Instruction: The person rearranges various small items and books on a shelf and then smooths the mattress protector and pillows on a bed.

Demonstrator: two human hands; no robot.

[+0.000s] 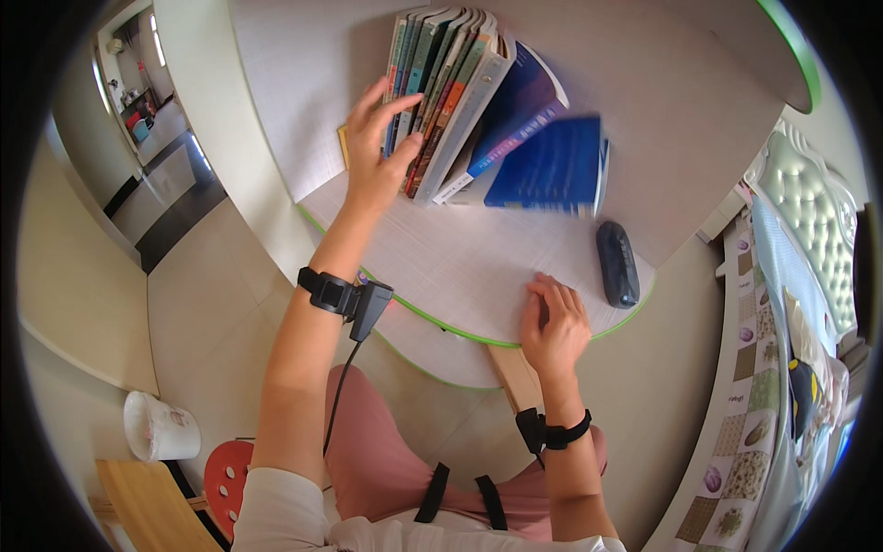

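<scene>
My left hand [378,146] reaches over the left part of a row of upright books [441,83], its thumb and fingers spread in front of the spines. Whether the fingertips touch them cannot be told. At the row's right end a thick blue paperback [514,141] leans over, its spine slanting. Behind and beside it is another blue book [552,169], slightly blurred. My right hand [557,328] rests near the front edge of the light wood-grain desk [441,255], its fingers loosely curled with a gap to the thumb. No object shows in it.
A dark pencil case [618,265] lies at the desk's right end. Green trim [441,321] borders the curved front. Above right juts a green-edged shelf [793,62]. A bed [752,386] stands right; a white bucket [162,426] and red perforated seat [226,476] are lower left.
</scene>
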